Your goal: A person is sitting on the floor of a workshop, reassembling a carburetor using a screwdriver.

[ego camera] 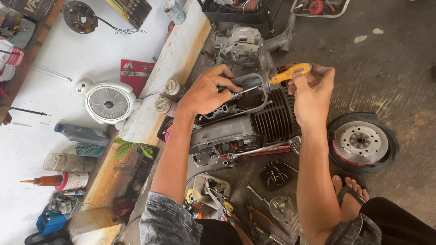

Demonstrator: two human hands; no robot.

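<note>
- Upper left of the frame: a small white round fan [109, 104] sits on the white ledge [181, 50], well apart.
- Middle: the left hand [205, 92] pinches the thin steel shaft by the grey metal engine [245, 122], which looks heavy and hard.
- The right hand [313, 90] is wrapped around the orange-handled screwdriver [277, 77]; it looks light and stiff, and the handle is the best place to hold.
- Right: a round wheel disc [361, 142] lies on the floor.

Our bare forearms, grey sleeves
Mottled grey sleeves [170, 220] rolled above our elbows; black flip-flop [347, 193] on our foot.
</note>
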